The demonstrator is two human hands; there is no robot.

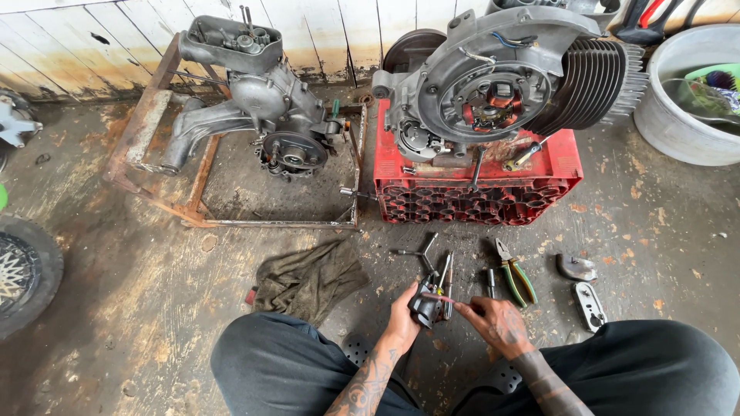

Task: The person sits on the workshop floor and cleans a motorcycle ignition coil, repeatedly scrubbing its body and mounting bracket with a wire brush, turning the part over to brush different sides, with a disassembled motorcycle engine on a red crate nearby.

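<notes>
My left hand [401, 320] grips a small dark metal engine part [426, 308] low in the middle of the view, just above my knees. My right hand [497, 322] holds a thin tool with a reddish tip [439, 297] against the top of that part. On the floor just beyond my hands lie a Y-shaped socket wrench [418, 253], a screwdriver [445, 271] and green-handled pliers [515, 276].
A scooter engine [509, 85] rests on a red plastic crate [478, 192]. Another engine [262, 108] sits in a rusty metal frame [154, 146]. A dirty rag [308, 279], two small metal covers [582, 285], a grey basin [686, 100] and a wheel [19, 277] surround me.
</notes>
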